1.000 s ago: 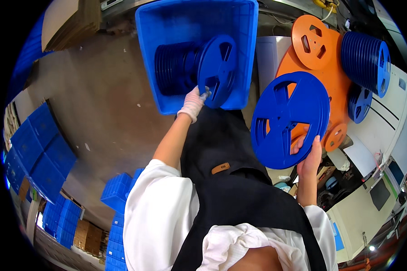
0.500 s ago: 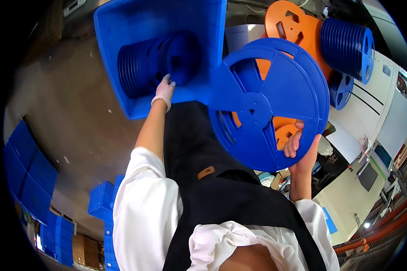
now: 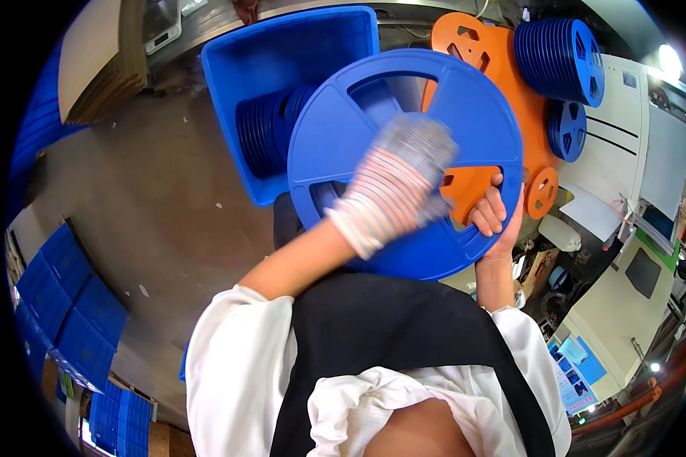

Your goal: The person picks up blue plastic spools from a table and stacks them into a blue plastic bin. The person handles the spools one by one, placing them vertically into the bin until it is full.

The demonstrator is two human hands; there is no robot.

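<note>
Nearest, toward six o'clock, a black apron (image 3: 381,316) crosses a white garment (image 3: 232,358), whose sleeves leave both forearms partly bare. Beyond it a large blue reel (image 3: 469,137) is held up with its broad face toward the head, between the two hands. The left hand (image 3: 400,179), in a striped glove with grey fingers, lies across the front of that face, over the hub and hiding it. It is blurred, so whether it touches the reel or is curled or spread, I cannot tell. The bare right hand (image 3: 497,213) grips the reel's rim at four o'clock from the hub, its fingers showing in one of the windows.

Past the reel, at ten o'clock, is a blue bin (image 3: 297,53), with a row of blue reels (image 3: 263,137) inside, partly covered by the held one. Behind the reel's edge, between one and two o'clock, is a large orange plate (image 3: 514,84); a small orange disc (image 3: 542,193) sits between three and four. A thick blue stack of reels (image 3: 556,61) is at two o'clock. Farther off, a pale surface (image 3: 606,316) lies at four o'clock, blue boxes (image 3: 76,305) at eight, and brown cardboard sheets (image 3: 103,65) between nine and ten.
</note>
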